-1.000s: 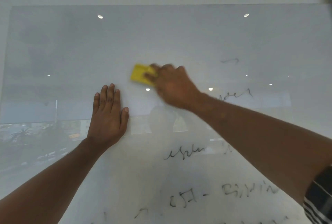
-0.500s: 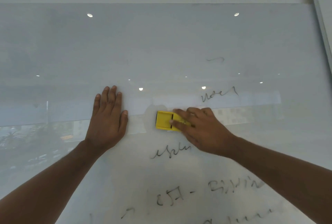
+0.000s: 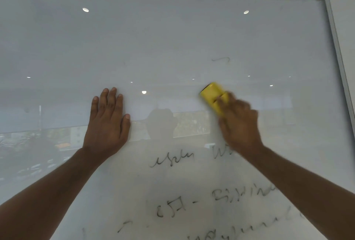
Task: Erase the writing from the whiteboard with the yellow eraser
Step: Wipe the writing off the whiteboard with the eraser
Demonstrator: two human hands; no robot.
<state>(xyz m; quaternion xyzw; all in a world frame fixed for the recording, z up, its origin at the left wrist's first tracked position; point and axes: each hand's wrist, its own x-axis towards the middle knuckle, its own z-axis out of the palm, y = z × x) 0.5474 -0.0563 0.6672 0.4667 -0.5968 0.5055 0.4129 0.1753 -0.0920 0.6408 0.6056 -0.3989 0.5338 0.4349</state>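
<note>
A glossy whiteboard [image 3: 172,37] fills the view. My right hand [image 3: 238,124] is blurred with motion and grips the yellow eraser [image 3: 212,96], which presses against the board right of centre, tilted up to the left. My left hand [image 3: 107,122] lies flat on the board, fingers together and pointing up, holding nothing. A short black stroke [image 3: 221,59] sits above the eraser. Black handwriting [image 3: 172,160] runs below both hands, and more smeared lines of writing [image 3: 240,194] fill the lower board. My right wrist hides part of one word.
The board's metal frame edge [image 3: 334,37] slants down the right side. Ceiling lights and a window scene reflect in the glossy surface, with a faint reflection of a person [image 3: 160,122] between my hands.
My right hand swept the eraser from the upper middle down next to my left hand, then right and up. The word that stood right of centre is gone. My left hand stayed put.
</note>
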